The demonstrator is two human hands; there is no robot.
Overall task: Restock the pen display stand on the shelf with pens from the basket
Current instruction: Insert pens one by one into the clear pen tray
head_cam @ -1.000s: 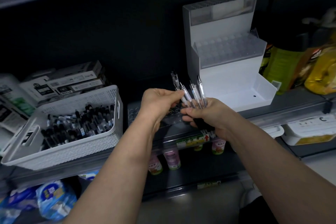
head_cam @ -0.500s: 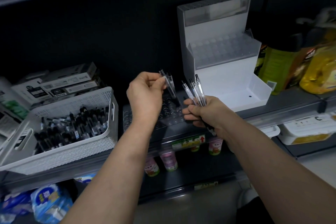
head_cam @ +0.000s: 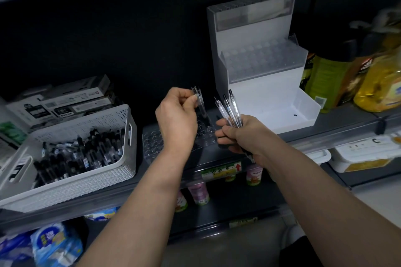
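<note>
Dark shelf (head_cam: 347,122) carries the lot. Biggest thing on it is the white pen display stand (head_cam: 262,102): upright, stepped, w/ a frosted tier of round holes partway up and a shallow tray at its foot.

Well left of the stand, at the shelf's front edge, sits the white perforated basket (head_cam: 71,178), holding a heap of black-and-clear basket pens (head_cam: 86,154) lying every which way. Just right of the stand are yellow & green bottles (head_cam: 377,84). Far left of the stand, behind the basket, are stacked grey/white boxes (head_cam: 65,104). Left of the stand's foot a clear rack (head_cam: 153,143) of round holes lies flat on the shelf; can't tell if it touches the stand. One level below the stand stand small pink-lidded bottles (head_cam: 198,193).

Both hands are out in front of the stand's left side, over the rack, near each other but apart. L hand (head_cam: 176,121), the one further from the stand, has fingers curled, w/ thumb & forefinger pinching a clear pen (head_cam: 200,104) near its top. It's roughly upright, lower end over the rack. Could be two pens together, can't tell. R hand (head_cam: 245,134), close to the stand's foot, is closed round a bunch of pens (head_cam: 231,109). Three dark-tipped tops fan up toward the stand.
</note>
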